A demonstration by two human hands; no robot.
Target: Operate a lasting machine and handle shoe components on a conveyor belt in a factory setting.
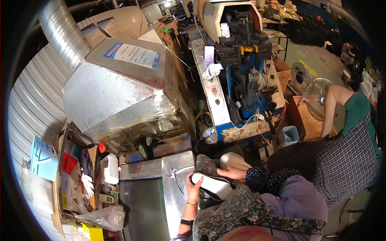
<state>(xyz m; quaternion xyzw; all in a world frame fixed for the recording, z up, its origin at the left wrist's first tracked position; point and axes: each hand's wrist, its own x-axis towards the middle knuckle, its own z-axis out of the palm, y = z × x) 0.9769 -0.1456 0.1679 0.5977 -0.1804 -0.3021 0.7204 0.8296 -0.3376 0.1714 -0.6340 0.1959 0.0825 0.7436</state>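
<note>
My left hand [194, 188] grips a shoe [213, 186] with a white, sole-shaped underside turned upward and a dark edge around it. The thumb lies on the white face. Just beyond the shoe, my right hand [234, 173] has its fingers curled together; what they pinch is hidden. A beige rounded thing [234, 160] shows right behind that hand; I cannot tell its kind. Patterned dark cloth [207, 164] lies behind the shoe, and my floral apron [229, 211] is beneath it.
A belt [144, 209] runs into a metal hood [120, 96] at left, beside a metal ledge [177, 164] with a white strip on it. A press machine [249, 76] stands ahead. At right a co-worker [345, 148] bends by a cardboard box [311, 124] and fans.
</note>
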